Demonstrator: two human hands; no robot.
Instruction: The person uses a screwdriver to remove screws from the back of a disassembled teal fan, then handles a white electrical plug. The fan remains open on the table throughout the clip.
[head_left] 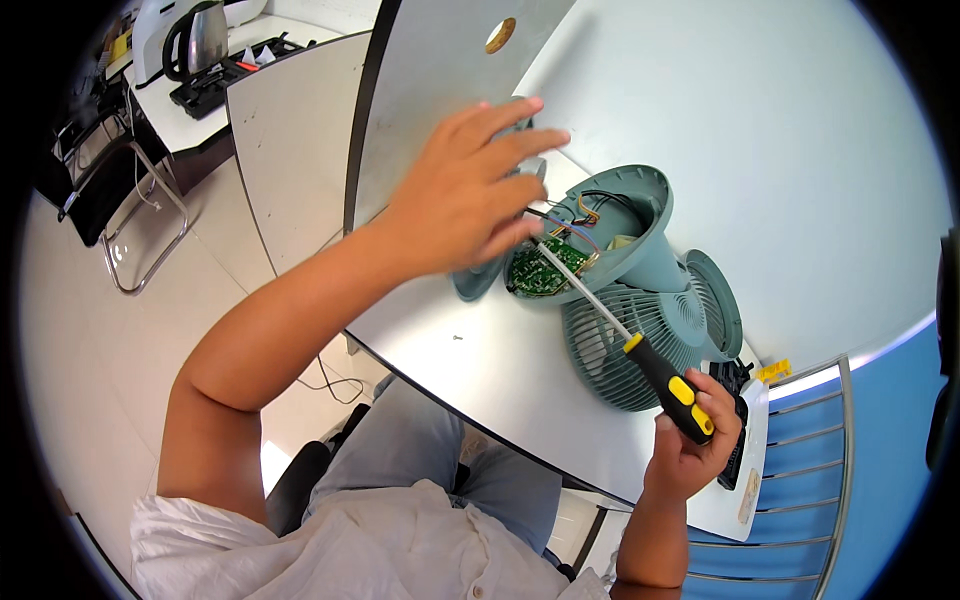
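A grey-green electric fan (620,345) lies on the white table, its round base (650,262) turned up and opened. Inside the base show a green circuit board (537,274) and several coloured wires. My right hand (697,437) is wrapped round the black and yellow handle of a screwdriver (655,372). Its shaft slants up to the left across the board, with the tip near the wires; whether it touches anything is unclear. Over the base's left side hovers my left hand (465,190), fingers spread and holding nothing. Partly hidden behind it is another grey-green piece (474,284).
A tiny screw (458,337) lies on the table (425,325) near its front edge. Black tool cases (735,400) sit at the right, by a metal rail (845,450). A grey panel (425,85) stands at the back left. Farther off are a kettle (207,40) and a chair (150,215).
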